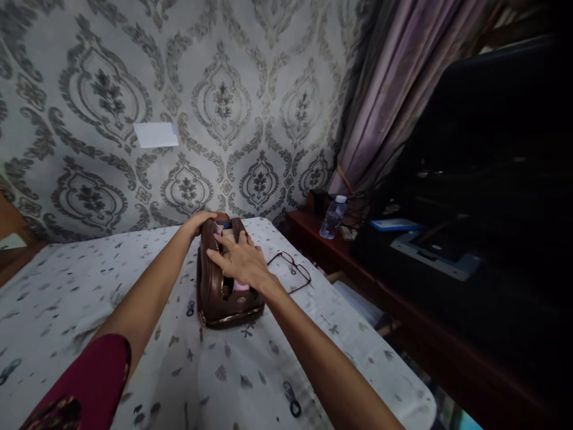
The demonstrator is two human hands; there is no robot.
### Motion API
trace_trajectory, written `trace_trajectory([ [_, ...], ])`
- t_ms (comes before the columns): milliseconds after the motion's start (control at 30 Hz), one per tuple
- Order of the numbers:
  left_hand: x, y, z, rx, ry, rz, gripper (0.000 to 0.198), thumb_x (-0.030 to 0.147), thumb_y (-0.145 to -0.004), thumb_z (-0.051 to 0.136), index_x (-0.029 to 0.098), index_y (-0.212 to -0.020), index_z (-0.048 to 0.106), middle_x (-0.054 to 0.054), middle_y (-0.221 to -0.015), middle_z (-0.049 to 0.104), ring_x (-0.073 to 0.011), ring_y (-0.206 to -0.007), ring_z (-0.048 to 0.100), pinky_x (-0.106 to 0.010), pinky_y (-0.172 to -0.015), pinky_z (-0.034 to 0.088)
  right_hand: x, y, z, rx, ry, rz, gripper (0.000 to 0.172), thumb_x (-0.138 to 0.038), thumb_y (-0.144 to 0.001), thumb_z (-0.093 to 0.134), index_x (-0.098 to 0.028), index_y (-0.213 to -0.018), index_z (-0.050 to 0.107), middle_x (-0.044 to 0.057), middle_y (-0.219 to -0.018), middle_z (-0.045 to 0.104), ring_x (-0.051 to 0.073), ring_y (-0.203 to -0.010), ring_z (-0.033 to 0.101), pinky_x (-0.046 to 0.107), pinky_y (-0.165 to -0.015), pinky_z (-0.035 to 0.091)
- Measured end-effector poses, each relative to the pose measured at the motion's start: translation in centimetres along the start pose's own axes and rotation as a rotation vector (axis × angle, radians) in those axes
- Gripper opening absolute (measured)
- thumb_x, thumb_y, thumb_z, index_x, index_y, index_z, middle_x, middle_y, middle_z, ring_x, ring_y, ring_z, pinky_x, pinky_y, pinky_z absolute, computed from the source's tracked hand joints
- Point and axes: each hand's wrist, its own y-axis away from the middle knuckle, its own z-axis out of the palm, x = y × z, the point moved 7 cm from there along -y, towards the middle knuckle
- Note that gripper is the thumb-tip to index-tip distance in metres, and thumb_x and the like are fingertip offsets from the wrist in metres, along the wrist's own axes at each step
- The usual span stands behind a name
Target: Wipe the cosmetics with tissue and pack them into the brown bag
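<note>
A brown leather handbag with gold zips stands on the patterned white tabletop, its top unzipped. Inside the opening, a pink item and a beige item show in part. At the bag's far left end, my left hand grips the rim, its fingertips mostly hidden. Over the opening lies my right hand, palm down with fingers spread, touching the bag's top and contents. Whether anything sits beneath its palm is hidden. Dark red-framed glasses rest just right of the bag.
Right of the table, a dark red desk carries a clear water bottle, cables and a large black screen. Patterned wallpaper and a wall switch plate stand behind. A mauve curtain hangs at the corner.
</note>
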Motion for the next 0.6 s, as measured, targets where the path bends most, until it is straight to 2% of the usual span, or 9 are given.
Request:
trace_trajectory([
  [133,-0.1,-1.0,0.1,-0.003,0.023,-0.063,0.038,0.037,-0.095,0.062,0.016,-0.127,0.059,-0.010,-0.127,0.061,-0.0238,-0.109,0.063,-0.045,-0.091,0.056,-0.1,0.1,0.0,0.002,-0.011,-0.012,0.066,-0.072,-0.091,0.043,-0.043,-0.150,0.041,0.010,-0.162,0.031,0.044,-0.148,0.028,0.067,-0.111,0.027],
  [300,0.4,-1.8,0.2,-0.018,0.029,-0.071,0.038,0.038,-0.095,0.061,0.016,-0.126,0.059,-0.010,-0.126,0.062,-0.0234,-0.107,0.064,-0.044,-0.089,0.057,-0.1,0.3,-0.3,-0.010,-0.033,-0.009,0.066,-0.072,-0.090,0.044,-0.044,-0.150,0.041,0.008,-0.164,0.028,0.044,-0.150,0.023,0.068,-0.111,0.026],
  [367,0.7,-1.8,0.1,-0.028,0.034,-0.038,0.034,0.035,-0.092,0.066,0.014,-0.118,0.063,-0.009,-0.113,0.067,-0.0220,-0.096,0.067,-0.040,-0.082,0.058,0.0,0.4,-0.4,-0.013,-0.042,-0.011,0.066,-0.072,-0.090,0.046,-0.044,-0.150,0.041,0.009,-0.164,0.028,0.045,-0.149,0.024,0.067,-0.111,0.027],
  [500,1.7,-1.5,0.0,-0.032,0.067,0.103,0.028,0.021,-0.074,0.078,0.013,-0.099,0.067,-0.004,-0.077,0.072,-0.0186,-0.069,0.068,-0.029,-0.062,0.055,0.0,0.4,-0.5,-0.013,-0.038,-0.019,0.066,-0.070,-0.090,0.046,-0.043,-0.150,0.041,0.009,-0.164,0.028,0.044,-0.150,0.023,0.067,-0.111,0.027],
  [600,2.5,-1.3,0.0,-0.035,0.088,0.198,0.034,0.021,-0.069,0.078,0.015,-0.101,0.067,-0.001,-0.073,0.072,-0.0160,-0.064,0.068,-0.025,-0.061,0.055,0.0,0.4,-0.5,-0.020,-0.019,-0.015,0.066,-0.071,-0.091,0.043,-0.042,-0.151,0.041,0.009,-0.164,0.028,0.044,-0.150,0.022,0.066,-0.112,0.026],
])
